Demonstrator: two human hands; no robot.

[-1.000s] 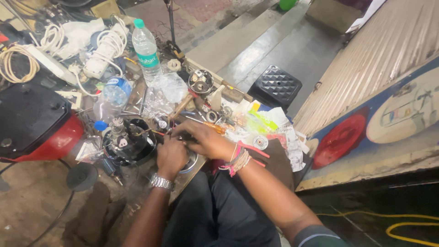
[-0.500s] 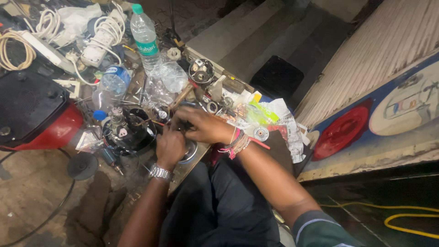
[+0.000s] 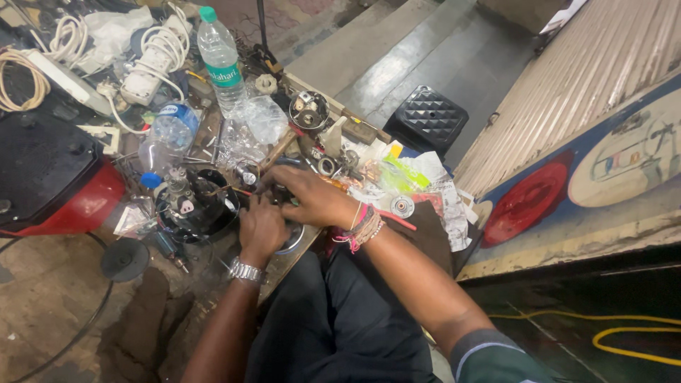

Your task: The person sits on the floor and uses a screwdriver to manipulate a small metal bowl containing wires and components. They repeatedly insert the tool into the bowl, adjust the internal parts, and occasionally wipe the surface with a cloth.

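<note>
Head view looks down on a cluttered desk (image 3: 284,252) where we see both hands meeting over a small dark part (image 3: 278,193) near the middle of the frame. We find the left hand (image 3: 261,227) with a metal wristwatch (image 3: 245,270) on its wrist, curled, its fingers at the part from the 6 o'clock side; whether its grip is actually clamped on it we cannot tell, since the fingertips are hidden. We see the right hand (image 3: 312,198), with coloured thread bands (image 3: 363,228) on the wrist, laid over the same part from 3 o'clock, fingers bent down together around it, though the contact itself is covered. At 9 o'clock of the hands sits a round black motor housing (image 3: 193,209) with metal fittings on top, just beside the left hand. We note a red and black appliance body (image 3: 53,184) farther toward 9 o'clock. At 12 o'clock stands an upright clear plastic bottle (image 3: 220,60) with a green cap, and a second bottle (image 3: 164,135) with a blue label lies tilted near it. White cables (image 3: 159,50) coil at 11 o'clock. A crumpled clear plastic bag (image 3: 255,124) lies between the bottles and the hands. Scraps of paper (image 3: 440,191) and a small round metal bearing (image 3: 402,206) lie at 3 o'clock. A black stool (image 3: 429,117) stands on the floor at 1 o'clock.
</note>
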